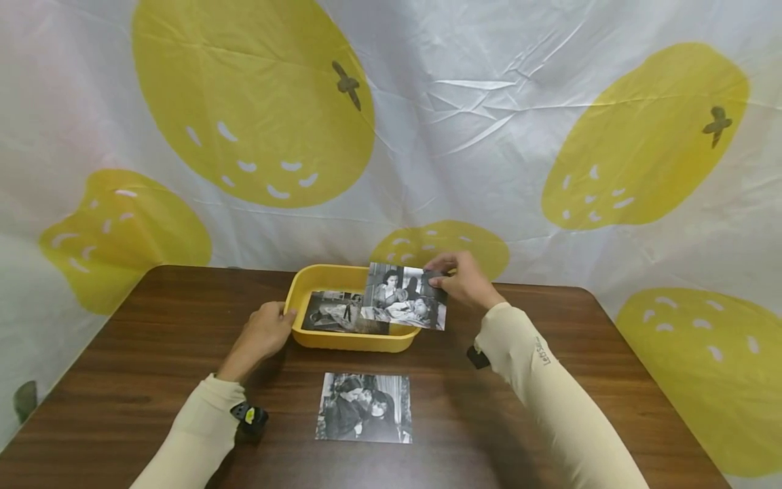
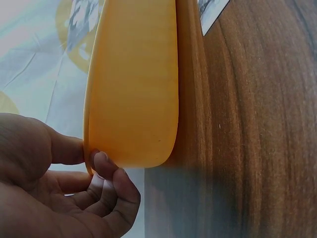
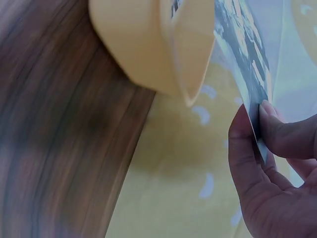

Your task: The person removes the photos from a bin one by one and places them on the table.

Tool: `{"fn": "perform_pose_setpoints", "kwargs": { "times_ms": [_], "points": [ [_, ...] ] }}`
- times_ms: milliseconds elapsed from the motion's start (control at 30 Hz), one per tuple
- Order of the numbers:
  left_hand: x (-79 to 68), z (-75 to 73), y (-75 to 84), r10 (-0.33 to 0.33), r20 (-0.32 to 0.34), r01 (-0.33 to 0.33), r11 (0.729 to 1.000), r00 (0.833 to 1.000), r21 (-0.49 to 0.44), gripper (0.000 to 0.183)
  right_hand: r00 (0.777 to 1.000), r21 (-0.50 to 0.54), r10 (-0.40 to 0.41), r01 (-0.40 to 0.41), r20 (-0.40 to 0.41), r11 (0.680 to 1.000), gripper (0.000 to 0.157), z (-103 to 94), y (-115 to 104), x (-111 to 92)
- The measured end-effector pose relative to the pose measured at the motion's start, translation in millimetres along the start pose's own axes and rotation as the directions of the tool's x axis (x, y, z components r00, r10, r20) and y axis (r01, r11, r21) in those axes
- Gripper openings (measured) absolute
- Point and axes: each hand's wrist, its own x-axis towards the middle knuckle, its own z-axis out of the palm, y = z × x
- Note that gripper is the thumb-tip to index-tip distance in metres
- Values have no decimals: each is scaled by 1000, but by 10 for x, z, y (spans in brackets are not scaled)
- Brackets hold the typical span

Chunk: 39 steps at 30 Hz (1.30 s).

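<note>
A yellow plastic tray [image 1: 351,343] stands near the table's far edge, with a black-and-white photo [image 1: 332,316] lying inside it. My left hand [image 1: 264,334] pinches the tray's left rim between thumb and fingers, as the left wrist view also shows on the tray [image 2: 136,84]. Above the tray's right end, my right hand [image 1: 467,280] holds another black-and-white photo [image 1: 406,299] by its upper right corner. Thumb and fingers of the right hand [image 3: 277,163] pinch that photo [image 3: 250,64] in the right wrist view. It partly hides the photo in the tray.
One more black-and-white photo [image 1: 364,409] lies flat on the brown wooden table [image 1: 153,387], in front of the tray. Behind the table hangs a white curtain [image 1: 421,163] printed with yellow fruit, close to the far edge.
</note>
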Motion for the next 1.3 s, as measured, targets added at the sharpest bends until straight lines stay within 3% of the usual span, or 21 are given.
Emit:
{"fn": "perform_pose_setpoints", "kwargs": {
  "times_ms": [233,667,967,1300],
  "points": [
    [-27,-11,24,0,6,0,1000,1000,-5,40,999,45,-6,4,46,999,22,-194,189,-289],
    [-30,-12,18,22,-6,-22,1000,1000,5,37,992,-19,-65,68,106,998,19,-403,513,-786],
    [-34,-9,25,11,-6,-11,1000,1000,-5,36,980,12,-81,80,179,997,20,-322,771,-1055],
    [-32,-4,12,1,-2,-1,1000,1000,-9,38,968,55,-12,-2,250,999,22,-195,931,-1214]
  ]
}}
